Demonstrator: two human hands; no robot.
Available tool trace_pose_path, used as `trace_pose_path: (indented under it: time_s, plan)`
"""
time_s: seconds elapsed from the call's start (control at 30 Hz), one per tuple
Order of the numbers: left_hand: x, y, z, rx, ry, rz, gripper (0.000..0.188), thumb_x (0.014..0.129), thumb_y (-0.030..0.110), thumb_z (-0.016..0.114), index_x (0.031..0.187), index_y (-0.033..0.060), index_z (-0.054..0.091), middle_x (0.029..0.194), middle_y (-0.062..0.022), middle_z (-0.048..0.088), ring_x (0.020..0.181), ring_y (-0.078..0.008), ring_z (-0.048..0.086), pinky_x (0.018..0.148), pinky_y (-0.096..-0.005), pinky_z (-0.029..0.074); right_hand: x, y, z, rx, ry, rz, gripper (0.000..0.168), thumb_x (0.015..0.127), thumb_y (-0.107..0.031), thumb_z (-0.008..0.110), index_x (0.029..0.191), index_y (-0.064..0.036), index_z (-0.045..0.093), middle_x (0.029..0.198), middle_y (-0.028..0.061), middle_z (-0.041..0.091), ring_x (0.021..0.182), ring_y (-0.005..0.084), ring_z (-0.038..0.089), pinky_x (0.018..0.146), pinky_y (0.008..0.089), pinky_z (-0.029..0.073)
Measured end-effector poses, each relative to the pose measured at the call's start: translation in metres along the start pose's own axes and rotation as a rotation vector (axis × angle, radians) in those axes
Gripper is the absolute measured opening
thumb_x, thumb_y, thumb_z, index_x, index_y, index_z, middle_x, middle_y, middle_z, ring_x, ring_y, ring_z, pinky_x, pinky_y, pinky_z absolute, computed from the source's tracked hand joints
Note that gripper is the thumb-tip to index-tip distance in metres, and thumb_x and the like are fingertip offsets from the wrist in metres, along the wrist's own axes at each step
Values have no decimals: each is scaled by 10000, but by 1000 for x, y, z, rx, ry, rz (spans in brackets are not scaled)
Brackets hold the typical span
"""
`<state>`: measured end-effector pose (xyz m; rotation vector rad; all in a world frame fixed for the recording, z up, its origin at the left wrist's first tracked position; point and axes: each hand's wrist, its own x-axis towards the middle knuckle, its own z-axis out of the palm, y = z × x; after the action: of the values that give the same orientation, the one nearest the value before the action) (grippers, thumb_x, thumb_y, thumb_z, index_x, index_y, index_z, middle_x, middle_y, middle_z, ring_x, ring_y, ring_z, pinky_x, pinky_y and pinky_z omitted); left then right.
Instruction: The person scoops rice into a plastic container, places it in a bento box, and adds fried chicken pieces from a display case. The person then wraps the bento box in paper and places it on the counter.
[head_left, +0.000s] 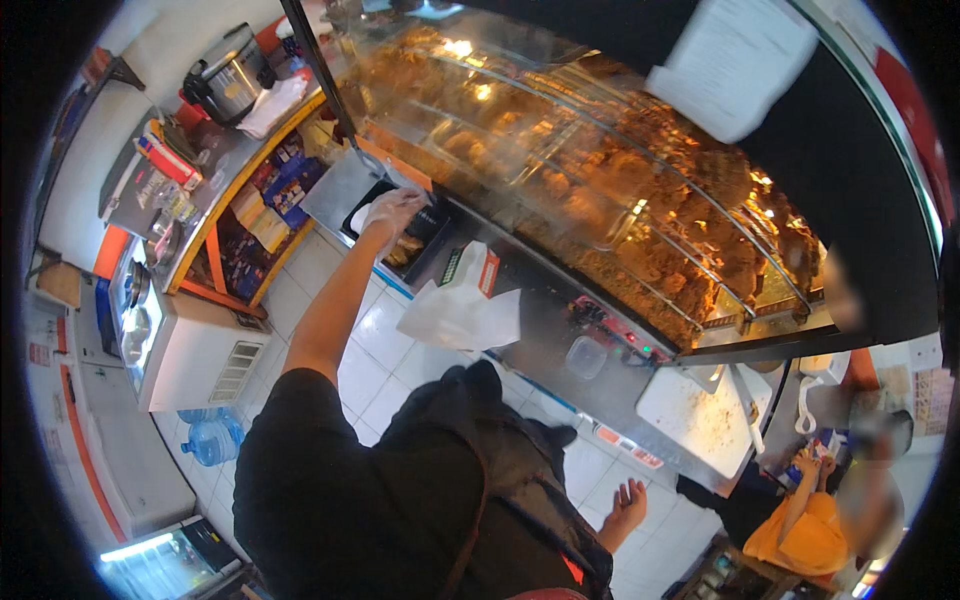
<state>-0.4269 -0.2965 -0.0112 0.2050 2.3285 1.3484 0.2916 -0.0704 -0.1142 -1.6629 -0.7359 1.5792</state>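
In a clear plastic glove, my left hand (394, 214) reaches over a black container (431, 225) at the near left corner of the display case. Browned food pieces (403, 250) lie in the container, below my wrist. The glove blurs the fingers, so whether they grip anything cannot be told. A white object (361, 217) shows beside that hand. To its right, a printed box (487, 271) and white paper (465, 319) rest at the counter's edge. My right hand (626, 506), bare and with loosely curled fingers, is low at my right side, holding nothing visible.
A heated glass display case (570, 165) full of fried food runs behind the steel counter (540, 300). A clear plastic tub (586, 357) and a white cutting board (705, 420) with a knife (752, 412) lie rightward. A co-worker in orange (802, 532) stands at far right.
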Motion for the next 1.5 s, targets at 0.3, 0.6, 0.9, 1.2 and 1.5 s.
trace_pose_path:
  time_s: [0.3,0.6,0.9,1.2,1.5]
  plan:
    - [57,-83,-90,966,178,40,349,866,201,556,1166,64,671,1212,-150,649,1102,-321,628,914,-409,517,-130,47,66,-46,68,51,527,911,-178,507,1387,38,439,1288,213,583,1151,367,567,1003,486,428]
    - [65,-99,-137,869,-52,-26,302,819,195,618,1060,39,710,1130,-230,658,1096,-375,626,922,-423,506,-154,47,107,-43,65,-1,492,870,-143,537,1331,25,501,1206,191,634,1057,332,613,944,444,458]
    - [89,-132,-149,754,-132,120,241,742,161,639,915,2,693,951,-234,667,895,-403,642,760,-428,523,-162,57,137,-48,31,23,444,855,-117,556,1277,18,542,1150,170,664,965,287,642,879,395,492]
    - [47,-196,-158,-77,-288,76,245,586,44,575,831,56,583,654,-37,384,571,-187,383,473,-371,341,-166,49,140,-95,-6,8,434,859,-126,544,1269,16,549,1154,170,664,960,277,646,862,390,496]
    - [5,-248,-166,-292,-129,-264,127,668,112,623,757,113,533,660,-39,469,630,-191,507,560,-341,419,-149,36,156,-67,-98,-50,391,874,-146,551,1235,4,574,1140,152,674,932,254,657,800,352,506]
